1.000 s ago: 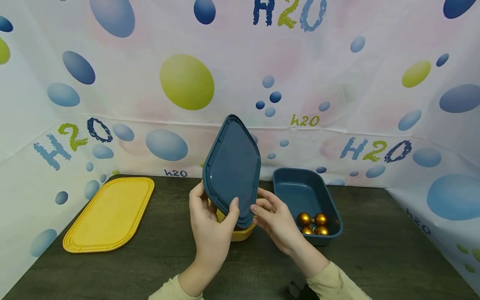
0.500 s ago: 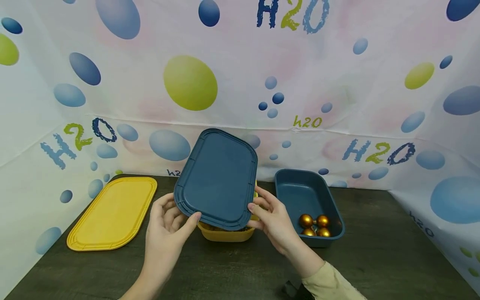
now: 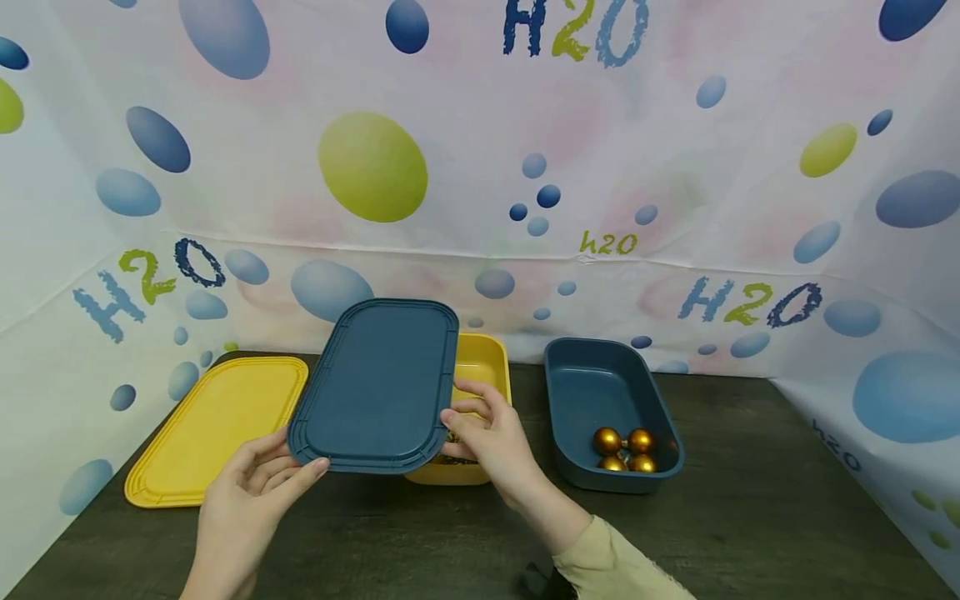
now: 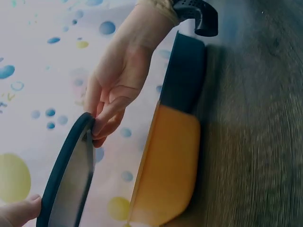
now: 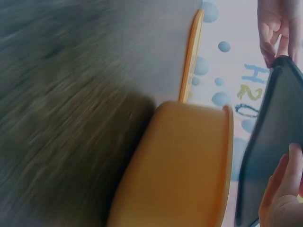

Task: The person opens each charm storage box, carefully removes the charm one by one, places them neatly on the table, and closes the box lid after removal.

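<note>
A dark blue rectangular lid [image 3: 378,383] is held in the air by both hands, tilted toward the head camera. The left hand [image 3: 247,500] pinches its near left corner, thumb on top. At the lid's right edge, the right hand [image 3: 498,446] grips with thumb in front and fingers behind. Behind and below the lid stands a yellow container [image 3: 483,358], partly hidden, with something dark and gold-flecked inside. In the left wrist view the lid [image 4: 68,165] appears nearly edge-on, apart from the yellow container [image 4: 168,170].
A yellow lid [image 3: 217,425] lies on the dark wooden table [image 3: 390,542] at the left. To the right stands a blue container [image 3: 600,383] with several gold balls [image 3: 626,450] at its near end. A patterned white sheet [image 3: 465,125] rises behind.
The blue lid has swung from a steep, narrow angle to facing the camera broadly, and moved left and lower. Both hands moved left with it, the left one farther. More of the yellow container shows.
</note>
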Demonstrator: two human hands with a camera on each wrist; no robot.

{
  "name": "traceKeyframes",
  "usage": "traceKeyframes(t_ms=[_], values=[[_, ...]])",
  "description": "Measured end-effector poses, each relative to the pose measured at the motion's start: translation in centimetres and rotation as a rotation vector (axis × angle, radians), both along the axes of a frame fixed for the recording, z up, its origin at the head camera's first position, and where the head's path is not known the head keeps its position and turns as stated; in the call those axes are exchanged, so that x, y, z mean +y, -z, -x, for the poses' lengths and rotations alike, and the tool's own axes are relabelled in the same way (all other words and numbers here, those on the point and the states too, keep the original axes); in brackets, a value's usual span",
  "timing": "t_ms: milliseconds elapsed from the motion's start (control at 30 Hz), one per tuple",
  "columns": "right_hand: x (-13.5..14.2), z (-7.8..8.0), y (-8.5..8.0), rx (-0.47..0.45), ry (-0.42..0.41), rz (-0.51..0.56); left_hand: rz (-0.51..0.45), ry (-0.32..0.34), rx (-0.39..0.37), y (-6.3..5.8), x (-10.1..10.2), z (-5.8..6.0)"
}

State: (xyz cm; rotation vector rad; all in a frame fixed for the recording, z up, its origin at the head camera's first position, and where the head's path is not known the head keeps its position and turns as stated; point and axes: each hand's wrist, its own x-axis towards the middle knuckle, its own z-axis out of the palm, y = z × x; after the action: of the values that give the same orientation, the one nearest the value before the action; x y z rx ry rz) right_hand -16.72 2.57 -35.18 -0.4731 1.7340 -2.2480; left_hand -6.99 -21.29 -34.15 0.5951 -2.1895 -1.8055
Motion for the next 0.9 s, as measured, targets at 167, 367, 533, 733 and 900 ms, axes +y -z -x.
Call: traceKeyframes(t_ms=[167,367,533,733,900], values=[[-2.1,0.0,-0.2,0.012,-0.005,-0.015,-0.008,-0.015,-0.080,0.8,-2.1,0.0],[-4.0,0.5,-0.5,0.043,-0.002,-0.070,-0.016,0.032,-0.210,1.9,-4.2,0.2],[-5.4,0.8,-0.6,0.049,-0.002,-0.110,-0.047,0.063,-0.280,2.6,-5.1,0.4],[-6.2,0.6,-0.6,0.038,-0.022,-0.143,-0.094,0.096,-0.333,3.2,-6.0,0.7],[-6.5,0.1,-0.2,0.013,-0.064,-0.150,-0.101,0.105,-0.339,3.8,-6.6,0.7]])
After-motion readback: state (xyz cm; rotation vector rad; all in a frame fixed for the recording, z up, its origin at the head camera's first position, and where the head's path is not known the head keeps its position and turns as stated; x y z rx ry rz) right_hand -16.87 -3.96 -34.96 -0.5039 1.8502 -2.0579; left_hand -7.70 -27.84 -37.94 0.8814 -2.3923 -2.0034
